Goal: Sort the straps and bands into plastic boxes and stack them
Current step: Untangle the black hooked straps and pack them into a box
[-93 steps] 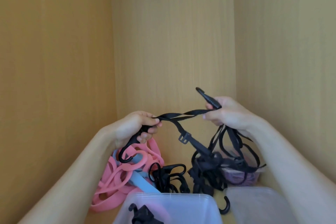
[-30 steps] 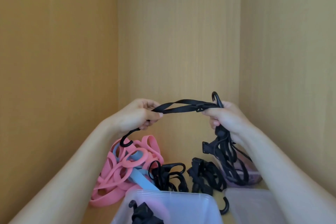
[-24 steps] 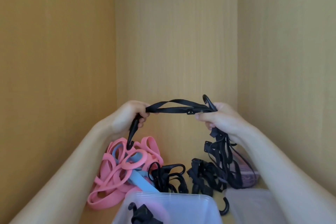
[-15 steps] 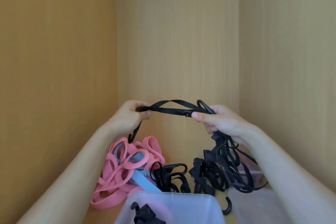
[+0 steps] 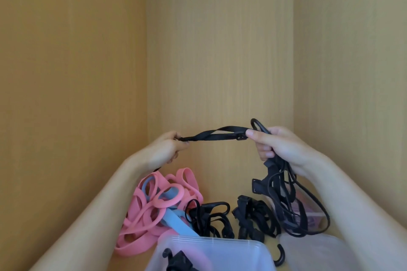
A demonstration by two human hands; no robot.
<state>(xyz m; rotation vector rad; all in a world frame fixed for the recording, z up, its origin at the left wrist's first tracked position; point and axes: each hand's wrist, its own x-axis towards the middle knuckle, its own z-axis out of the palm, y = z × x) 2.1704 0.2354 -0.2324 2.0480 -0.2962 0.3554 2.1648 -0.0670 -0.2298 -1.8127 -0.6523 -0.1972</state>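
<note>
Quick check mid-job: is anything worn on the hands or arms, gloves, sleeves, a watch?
Nothing visible. Left hand and right hand: no gloves or rings. Left forearm and right forearm: no sleeves, watch or bracelet.

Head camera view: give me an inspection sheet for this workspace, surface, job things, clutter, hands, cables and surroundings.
Surface: wooden shelf floor, mostly covered.
Job's things: black strap stretched between both hands, more black loops hanging below the right hand; pink bands and a blue band piled left; loose black straps in the middle; clear plastic box in front, a black hooked piece inside; another clear box back right, contents unclear.
Clutter: loose black hook on the floor.
Hands: left hand pinches the strap; right hand grips its hooked end and the loops.
Cables: nothing seen.
Surroundings: wooden cabinet walls on three sides.
</note>
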